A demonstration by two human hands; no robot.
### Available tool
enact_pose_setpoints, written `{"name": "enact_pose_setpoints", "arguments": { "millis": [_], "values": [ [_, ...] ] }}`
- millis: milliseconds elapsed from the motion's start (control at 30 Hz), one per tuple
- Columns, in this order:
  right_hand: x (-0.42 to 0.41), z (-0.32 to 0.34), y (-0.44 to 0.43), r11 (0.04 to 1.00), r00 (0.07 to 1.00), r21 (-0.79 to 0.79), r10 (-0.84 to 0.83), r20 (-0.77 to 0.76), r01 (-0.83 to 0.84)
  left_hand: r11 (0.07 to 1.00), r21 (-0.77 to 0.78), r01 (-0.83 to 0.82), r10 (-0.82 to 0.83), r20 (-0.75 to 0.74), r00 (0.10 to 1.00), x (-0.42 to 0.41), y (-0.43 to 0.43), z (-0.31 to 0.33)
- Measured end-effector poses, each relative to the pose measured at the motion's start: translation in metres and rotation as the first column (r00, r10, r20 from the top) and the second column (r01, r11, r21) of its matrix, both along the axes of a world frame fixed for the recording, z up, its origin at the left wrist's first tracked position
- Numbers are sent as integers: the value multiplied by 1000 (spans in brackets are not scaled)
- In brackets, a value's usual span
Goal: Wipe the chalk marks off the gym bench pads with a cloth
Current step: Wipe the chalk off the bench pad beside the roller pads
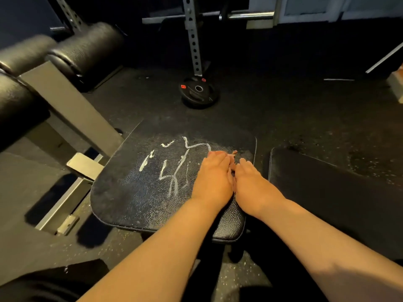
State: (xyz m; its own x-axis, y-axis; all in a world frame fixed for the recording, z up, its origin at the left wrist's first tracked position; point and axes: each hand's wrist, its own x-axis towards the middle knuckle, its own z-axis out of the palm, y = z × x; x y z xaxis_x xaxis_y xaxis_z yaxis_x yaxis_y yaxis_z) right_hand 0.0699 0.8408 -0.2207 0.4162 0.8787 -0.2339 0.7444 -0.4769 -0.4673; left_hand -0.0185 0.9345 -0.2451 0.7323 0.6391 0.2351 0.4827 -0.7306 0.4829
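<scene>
Left hand (212,175) lying palm down on right part of near bench pad (130,199), fingers stretching flat and pressing. Right hand (250,182) sitting just beside it, touching, palm down; fingertips foreshortened, grip not readable. Small orange scrap (234,152) peeking out past fingertips, possibly cloth, too blurred to confirm. Chalk marks (145,161) showing white on same pad, left of hands, unwiped. Second pad (327,192) lying to right. Weight plate (198,94) resting on floor beyond, at foot of rack upright (193,40)
</scene>
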Motion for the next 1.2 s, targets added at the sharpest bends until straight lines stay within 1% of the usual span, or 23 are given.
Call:
{"name": "enact_pose_setpoints", "arguments": {
  "millis": [100,167,267,333,367,433,467,533,567,600,633,733,767,800,867,900,933,967,1033,1067,1133,1167,1200],
  "values": [
    [2,1,0,1000,1000,-3,11,-13,-11,995,54,80,-82,38,996,-29,-20,-2],
    [0,2,0,1000,1000,-16,12,-12,-12,994,42,102,-102,-8,995,-39,-16,-4],
    [-3,2,1,1000,1000,-8,-15,-2,15,999,0,41,-41,-72,997,-20,8,-5],
    [-3,2,3,999,1000,-48,6,31,-5,999,-5,-46,45,-62,997,-9,11,-1],
    [-2,1,3,998,999,-55,10,45,-7,998,-21,-57,56,-43,998,-6,6,0],
    [-1,3,6,998,999,-59,6,53,-3,998,-65,2,-3,-5,1000,-16,-11,1],
    [0,5,7,997,998,-77,15,53,-11,997,-58,56,-56,1,998,-27,-22,3],
    [0,9,10,992,997,-122,37,62,-29,984,32,174,-175,9,985,-51,-30,3],
    [-1,11,11,991,997,-134,35,68,-25,978,64,198,-199,15,980,-58,-23,1],
    [-3,12,12,990,997,-142,26,74,-16,980,68,186,-188,20,982,-62,-13,0],
    [-4,13,12,989,997,-150,13,76,-2,989,53,135,-137,28,990,-63,-2,-2],
    [-11,10,13,983,995,-182,15,100,3,993,-16,-117,118,85,989,-57,4,1],
    [-12,9,13,984,994,-180,13,108,7,989,-13,-145,146,80,986,-54,-5,4],
    [-14,10,13,986,994,-168,-1,107,19,993,-13,-121,122,59,991,-53,-18,6],
    [-19,14,12,989,995,-148,-17,93,30,999,-29,42,-41,12,999,-60,-38,7],
    [-22,15,11,990,997,-142,-10,79,21,992,4,123,-123,-15,992,-66,-39,7],
    [-26,16,10,992,998,-123,-6,59,13,986,42,159,-157,-45,987,-72,-30,5],
    [-31,15,9,995,999,-99,-15,41,19,989,65,132,-128,-63,990,-78,-17,5],
    [-44,14,4,998,999,-47,-49,-18,48,999,8,-46,46,-22,999,-87,2,7],
    [-54,16,0,999,999,-26,-37,-28,36,993,-21,-120,120,5,993,-89,5,9],
    [-71,12,-4,999,997,49,1,-82,3,988,-68,-141,141,-10,990,-83,-6,14],
    [-76,7,-4,990,992,138,9,-128,9,983,-130,-131,127,-45,991,-80,-12,14],
    [-81,5,-4,969,982,240,-6,-190,52,967,-229,-115,101,-72,992,-79,-15,14]
  ]
}}
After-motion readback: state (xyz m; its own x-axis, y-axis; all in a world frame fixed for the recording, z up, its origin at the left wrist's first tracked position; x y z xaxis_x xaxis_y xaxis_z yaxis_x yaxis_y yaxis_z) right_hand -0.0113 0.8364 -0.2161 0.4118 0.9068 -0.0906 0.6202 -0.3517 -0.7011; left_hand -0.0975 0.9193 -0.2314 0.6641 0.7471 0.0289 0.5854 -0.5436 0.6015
